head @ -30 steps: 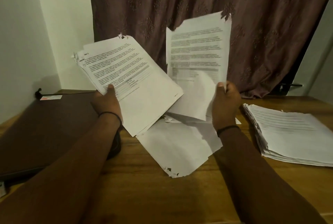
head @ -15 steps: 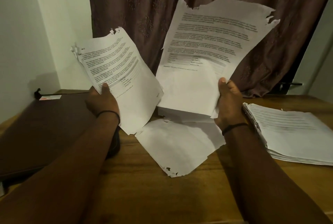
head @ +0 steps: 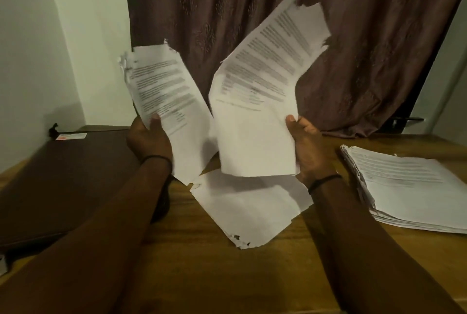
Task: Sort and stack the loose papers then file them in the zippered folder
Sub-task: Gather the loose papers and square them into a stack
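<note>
My left hand [head: 149,139] grips a small bundle of printed sheets [head: 166,101] by its lower left edge, held up above the table. My right hand [head: 307,146] pinches a single printed sheet [head: 262,91] with a torn top corner, tilted to the right and raised in front of the curtain. Below them, loose white sheets [head: 250,207] with a ragged corner lie face down on the wooden table [head: 192,270]. A thick stack of printed papers [head: 409,187] rests at the right. The dark brown zippered folder [head: 58,182] lies flat on the left, partly behind my left arm.
A brown curtain [head: 366,48] hangs behind the table, with a pale wall [head: 50,48] on the left. A small card [head: 70,136] lies at the folder's far corner. A dark handle [head: 406,120] sticks out at the right edge of the curtain.
My right hand has lifted its sheet higher and swung it to the right, so it now tilts. The left bundle has turned more upright and moved nearer the middle.
</note>
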Available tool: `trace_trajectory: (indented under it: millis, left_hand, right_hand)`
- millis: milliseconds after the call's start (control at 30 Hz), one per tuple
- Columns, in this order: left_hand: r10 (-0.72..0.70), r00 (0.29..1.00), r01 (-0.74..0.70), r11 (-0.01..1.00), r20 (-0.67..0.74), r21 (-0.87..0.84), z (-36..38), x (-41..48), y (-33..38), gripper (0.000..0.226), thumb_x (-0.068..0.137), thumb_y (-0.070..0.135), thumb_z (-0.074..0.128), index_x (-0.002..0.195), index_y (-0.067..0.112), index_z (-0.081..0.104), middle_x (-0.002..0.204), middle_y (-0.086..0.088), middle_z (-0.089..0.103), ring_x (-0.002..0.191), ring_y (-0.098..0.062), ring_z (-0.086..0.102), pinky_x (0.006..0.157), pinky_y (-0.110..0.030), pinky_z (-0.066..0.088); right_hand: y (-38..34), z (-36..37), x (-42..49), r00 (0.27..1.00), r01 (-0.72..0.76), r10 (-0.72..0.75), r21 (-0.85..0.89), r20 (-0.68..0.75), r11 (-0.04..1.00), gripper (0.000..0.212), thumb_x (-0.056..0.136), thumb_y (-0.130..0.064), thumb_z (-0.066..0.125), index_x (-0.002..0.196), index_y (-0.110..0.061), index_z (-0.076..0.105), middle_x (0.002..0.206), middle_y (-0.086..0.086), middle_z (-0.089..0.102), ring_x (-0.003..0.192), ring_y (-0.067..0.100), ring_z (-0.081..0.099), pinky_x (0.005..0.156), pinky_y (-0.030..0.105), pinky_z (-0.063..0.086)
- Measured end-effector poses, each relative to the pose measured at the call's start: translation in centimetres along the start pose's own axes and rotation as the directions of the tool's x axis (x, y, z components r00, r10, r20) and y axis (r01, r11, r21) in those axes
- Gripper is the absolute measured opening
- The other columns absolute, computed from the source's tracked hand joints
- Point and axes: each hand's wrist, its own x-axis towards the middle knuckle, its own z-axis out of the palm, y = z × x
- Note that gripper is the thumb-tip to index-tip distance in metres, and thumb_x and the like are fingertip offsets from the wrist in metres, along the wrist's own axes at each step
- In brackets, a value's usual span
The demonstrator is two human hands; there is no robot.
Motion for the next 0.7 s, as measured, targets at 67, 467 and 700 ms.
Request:
trace_trajectory:
  millis: [67,467,700]
  left_hand:
    - [-0.061,0.990,0.071,0.995,0.131,-0.071,0.3,0.0,-0.2,0.026,0.093,0.014,0.062,0.116,0.003,0.066,0.103,-0.001,0.065,0.093,-0.014,0.063,0.067,-0.005,0.047]
    - [-0.222,0.705,0.472,0.856,0.674,-0.213,0.6,-2.1,2.2,0.019,0.097,0.023,0.056,0.106,0.013,0.069,0.090,0.001,0.075,0.083,-0.019,0.072,0.064,-0.028,0.058]
    - [-0.181,0.477,0.612,0.770,0.860,-0.177,0.5,-1.6,1.6,0.044,0.091,0.037,0.060,0.129,0.015,0.058,0.128,-0.009,0.064,0.111,-0.031,0.065,0.093,-0.047,0.053]
  right_hand:
    - [0.3,0.4,0.0,1.000,0.005,-0.005,-0.049,-0.005,0.999,0.014,0.098,-0.024,0.058,0.103,-0.015,0.067,0.106,0.009,0.074,0.095,0.029,0.069,0.083,0.044,0.058]
    - [1.7,0.4,0.6,0.986,-0.011,-0.026,-0.223,-0.162,0.975,0.037,0.084,-0.022,0.077,0.065,-0.018,0.046,0.072,0.006,0.062,0.067,0.017,0.055,0.063,0.028,0.053]
    - [2.6,1.3,0.4,0.981,0.098,-0.143,-0.296,-0.133,0.950,0.031,0.076,-0.014,0.083,0.087,-0.013,0.053,0.074,-0.002,0.060,0.064,0.006,0.057,0.064,0.021,0.052]
